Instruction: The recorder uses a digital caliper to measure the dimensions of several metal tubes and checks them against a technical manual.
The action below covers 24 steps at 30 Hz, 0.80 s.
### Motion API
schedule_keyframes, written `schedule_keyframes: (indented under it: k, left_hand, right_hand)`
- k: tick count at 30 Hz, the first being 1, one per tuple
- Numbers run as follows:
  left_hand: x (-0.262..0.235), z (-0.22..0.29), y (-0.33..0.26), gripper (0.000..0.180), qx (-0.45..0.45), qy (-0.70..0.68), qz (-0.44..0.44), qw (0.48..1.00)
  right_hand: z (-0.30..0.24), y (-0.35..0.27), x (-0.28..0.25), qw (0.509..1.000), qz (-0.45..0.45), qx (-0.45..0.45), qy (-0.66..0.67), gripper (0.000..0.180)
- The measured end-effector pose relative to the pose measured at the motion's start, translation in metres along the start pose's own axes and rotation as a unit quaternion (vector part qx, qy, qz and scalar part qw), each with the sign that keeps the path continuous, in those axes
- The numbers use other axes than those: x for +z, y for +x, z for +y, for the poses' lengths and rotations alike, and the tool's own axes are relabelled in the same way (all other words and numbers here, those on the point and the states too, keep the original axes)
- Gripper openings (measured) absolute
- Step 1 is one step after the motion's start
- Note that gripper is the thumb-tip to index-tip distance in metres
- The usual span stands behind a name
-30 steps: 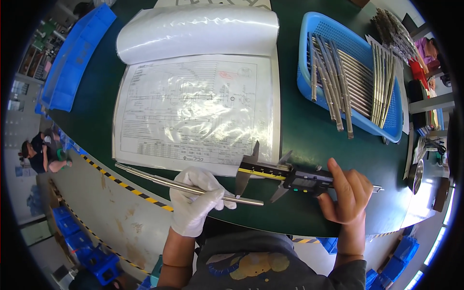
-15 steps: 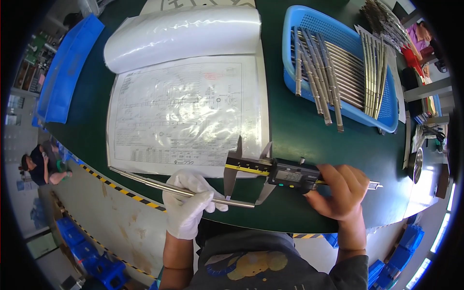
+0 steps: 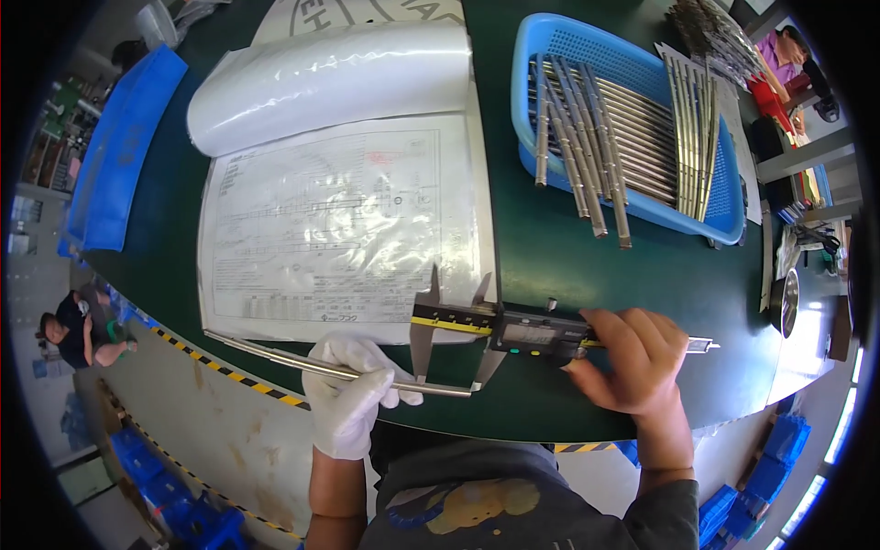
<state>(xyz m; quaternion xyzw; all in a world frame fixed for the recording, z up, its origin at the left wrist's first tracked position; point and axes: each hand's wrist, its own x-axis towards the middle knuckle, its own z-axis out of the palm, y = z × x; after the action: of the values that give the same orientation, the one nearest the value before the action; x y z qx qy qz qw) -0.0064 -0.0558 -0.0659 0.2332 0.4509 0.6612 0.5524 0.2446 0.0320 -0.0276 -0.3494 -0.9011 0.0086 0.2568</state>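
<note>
My left hand [image 3: 348, 394], in a white glove, is closed round a slim stepped metal rod [image 3: 275, 356] that slants from upper left to lower right. Bare, my right hand [image 3: 635, 359] grips a digital caliper [image 3: 541, 334] by its slider, thumb below and fingers over the top. The caliper's jaws stand apart around the rod's right end, one jaw tip near the rod beside my gloved fingers and the other at its end face. Whether both jaws press on the metal I cannot tell. Behind them lies a technical drawing [image 3: 339, 229] in a clear sleeve.
A blue plastic basket [image 3: 529, 101] full of similar metal rods [image 3: 642, 137] stands at the back right, several poking over its near rim. At the left edge of the green table [image 3: 587, 422] sits a blue bin [image 3: 124, 147]. Other people appear at far left and upper right.
My view has shifted slightly, so the drawing and basket sit further left. Both hands keep their grips, and the caliper jaws remain around the rod's end.
</note>
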Motion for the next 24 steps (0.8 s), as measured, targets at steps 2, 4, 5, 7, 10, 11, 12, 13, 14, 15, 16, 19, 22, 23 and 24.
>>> schedule_keyframes:
  k: [2, 4, 5, 7, 10, 11, 12, 13, 14, 15, 16, 19, 22, 23, 24]
  left_hand:
    - [0.0049, 0.0019, 0.0013, 0.012, -0.004, 0.051, 0.001, 0.999]
    - [0.0077, 0.0012, 0.0011, 0.012, -0.005, 0.048, 0.011, 0.999]
    - [0.0077, 0.0013, 0.001, 0.012, -0.008, 0.042, 0.016, 0.999]
    - [0.002, 0.0021, -0.0006, 0.015, -0.019, -0.018, -0.002, 1.0]
    - [0.0019, 0.0037, -0.0016, 0.016, -0.021, -0.013, 0.003, 1.0]
    - [0.0017, 0.0038, -0.0017, 0.015, -0.02, -0.015, 0.002, 1.0]
    - [0.0014, 0.0039, -0.0019, 0.015, -0.019, -0.018, 0.001, 1.0]
    - [0.001, 0.0036, -0.0016, 0.015, -0.019, -0.018, 0.002, 1.0]
    - [0.0006, 0.0033, -0.0013, 0.015, -0.017, -0.022, 0.002, 1.0]
    - [0.0004, 0.003, -0.001, 0.015, -0.016, -0.027, 0.003, 1.0]
    - [0.0007, 0.0026, -0.0008, 0.015, -0.015, -0.027, 0.004, 1.0]
    - [0.0021, 0.002, -0.0001, 0.015, -0.011, -0.024, -0.002, 1.0]
    - [0.0016, 0.0028, -0.0001, 0.015, -0.012, -0.027, -0.008, 1.0]
    - [0.0019, 0.0036, -0.0001, 0.015, -0.014, -0.021, -0.008, 1.0]
    - [0.0022, 0.004, 0.0001, 0.015, -0.017, -0.015, -0.008, 1.0]
  right_hand:
    - [-0.0008, 0.0001, -0.0008, 1.0, -0.009, -0.002, -0.005, 0.037]
    - [-0.0012, 0.0004, -0.0028, 1.0, -0.018, -0.004, -0.012, 0.038]
    - [-0.0011, 0.0006, -0.004, 1.0, -0.026, 0.0, -0.006, 0.039]
    - [-0.0014, 0.0009, -0.0034, 0.999, -0.034, 0.001, 0.003, 0.04]
    - [-0.0013, 0.001, -0.0016, 1.0, -0.029, 0.002, 0.008, 0.04]
    - [-0.0009, 0.0008, -0.0015, 1.0, -0.027, 0.0, 0.006, 0.04]
    - [-0.0006, 0.0007, -0.0014, 1.0, -0.025, -0.002, 0.005, 0.04]
    - [-0.0006, 0.0005, -0.0006, 1.0, -0.025, -0.003, 0.005, 0.04]
    - [-0.0008, 0.0001, 0.0003, 1.0, -0.025, 0.0, 0.006, 0.04]
    - [-0.0009, -0.0001, 0.0008, 1.0, -0.025, 0.003, 0.006, 0.04]
    - [-0.0006, -0.0006, 0.0009, 1.0, -0.025, 0.002, 0.007, 0.04]
    - [0.0001, -0.0015, 0.0012, 0.999, -0.032, 0.012, 0.013, 0.04]
    - [-0.0004, -0.0017, 0.0024, 0.999, -0.027, 0.018, 0.013, 0.04]
    - [0.0003, -0.0021, 0.0027, 0.999, -0.025, 0.018, 0.017, 0.04]
    - [0.0007, -0.0024, 0.0029, 0.999, -0.023, 0.018, 0.02, 0.04]
